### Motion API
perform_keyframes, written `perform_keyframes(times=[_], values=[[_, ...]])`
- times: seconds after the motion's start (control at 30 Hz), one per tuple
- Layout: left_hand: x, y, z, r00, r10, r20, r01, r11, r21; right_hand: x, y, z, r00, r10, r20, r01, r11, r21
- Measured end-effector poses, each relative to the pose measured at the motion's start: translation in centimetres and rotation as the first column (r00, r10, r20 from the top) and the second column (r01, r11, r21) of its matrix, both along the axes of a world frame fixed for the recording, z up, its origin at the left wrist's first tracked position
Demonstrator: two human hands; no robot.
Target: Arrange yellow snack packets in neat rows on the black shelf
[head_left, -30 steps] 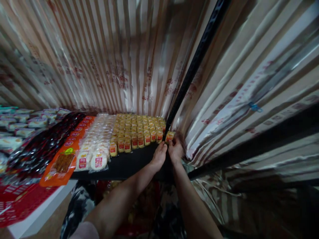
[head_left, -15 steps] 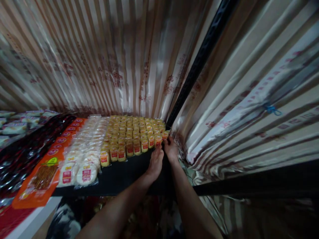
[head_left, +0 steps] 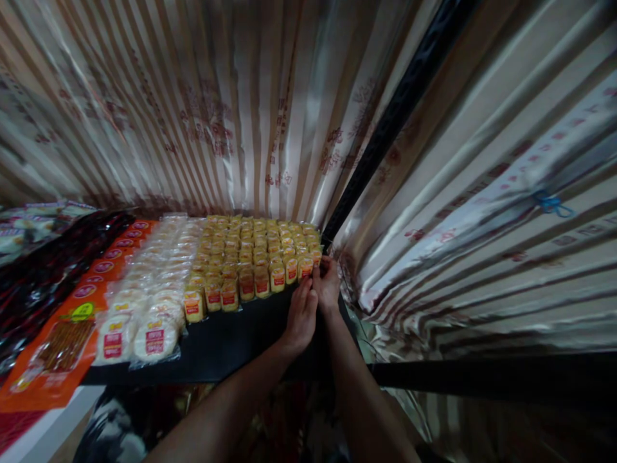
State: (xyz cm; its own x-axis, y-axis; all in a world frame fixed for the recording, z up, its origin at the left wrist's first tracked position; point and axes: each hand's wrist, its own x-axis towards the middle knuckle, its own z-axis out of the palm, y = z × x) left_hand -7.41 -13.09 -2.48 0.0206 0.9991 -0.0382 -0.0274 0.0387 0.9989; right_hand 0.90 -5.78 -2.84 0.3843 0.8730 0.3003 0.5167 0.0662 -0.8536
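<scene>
Currently, yellow, red-labelled, clear-wrapped packets (head_left: 277,279) are standing in rows by left hand (head_left: 301,315) and right hand (head_left: 328,286), each grip's closure indeterminable.

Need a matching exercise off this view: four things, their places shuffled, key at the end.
Things
1. Yellow packs
2. White round packs
3. Orange packet
4. Blue tie

Places
A. On the striped sheeting
B. Between the dark packets and white round packs
C. Nearest the left hand and right hand
D. Between the orange packet and yellow packs

Pairs: 1-C, 2-D, 3-B, 4-A
</scene>
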Motion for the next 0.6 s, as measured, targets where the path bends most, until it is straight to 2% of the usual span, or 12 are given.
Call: perform_keyframes(times=[0.17,0.27,0.47,0.6], values=[[0.1,0.0,-0.5,1.0,0.011,-0.027,-0.01,0.999,0.04,0.4,-0.2,-0.1,1.0,0.012,-0.014,-0.012,1.0,0.014],[0.1,-0.1,-0.4,1.0,0.002,0.006,-0.002,1.0,0.01,0.7,-0.2,-0.2,1.0,0.025,-0.007,-0.025,0.999,0.04],[-0.6,-1.2,0.8,1.0,-0.005,0.006,0.005,0.998,-0.059,0.7,-0.7,-0.4,0.998,-0.035,-0.061,0.039,0.997,0.07],[-1.5,-3.7,1.9,0.999,-0.005,-0.048,-0.001,0.992,-0.13,0.1,-1.5,0.1,0.992,-0.081,-0.1,0.086,0.995,0.049]])
